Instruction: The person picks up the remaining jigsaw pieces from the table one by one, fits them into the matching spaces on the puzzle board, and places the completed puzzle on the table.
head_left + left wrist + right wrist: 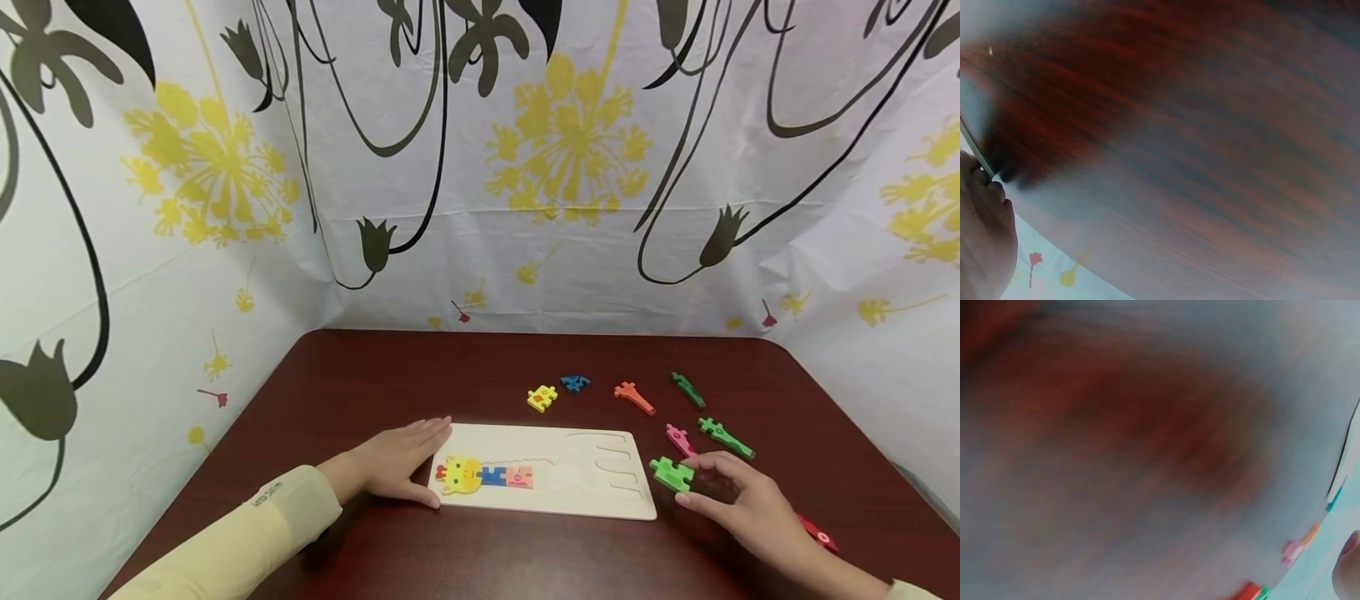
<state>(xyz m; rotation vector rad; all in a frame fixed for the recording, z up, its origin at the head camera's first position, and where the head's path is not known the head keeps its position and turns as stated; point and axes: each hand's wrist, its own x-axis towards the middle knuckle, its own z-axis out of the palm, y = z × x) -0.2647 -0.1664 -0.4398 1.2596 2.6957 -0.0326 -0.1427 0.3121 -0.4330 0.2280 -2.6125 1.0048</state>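
A pale wooden puzzle board [573, 498] lies on the table, with a yellow giraffe-head piece [462, 476], a blue piece [492, 476] and a salmon-pink piece [519, 477] joined in a row at its left. My left hand [396, 460] rests at the board's left edge, fingers straight and thumb spread toward the lower corner. Between thumb and fingertips, my right hand [750, 504] pinches a light green puzzle piece [672, 474] just beyond the board's right edge. In the left wrist view, curved fingers [988, 200] show by the board's edge; the right wrist view catches only a fingertip [1347, 569].
Behind the board lie a yellow piece [542, 398] and a dark blue piece [575, 383]. Farther right are an orange piece [635, 397], a dark green piece [688, 390], a green piece [726, 437] and a pink piece [679, 439]. A red piece [817, 533] is partly hidden by the right forearm.
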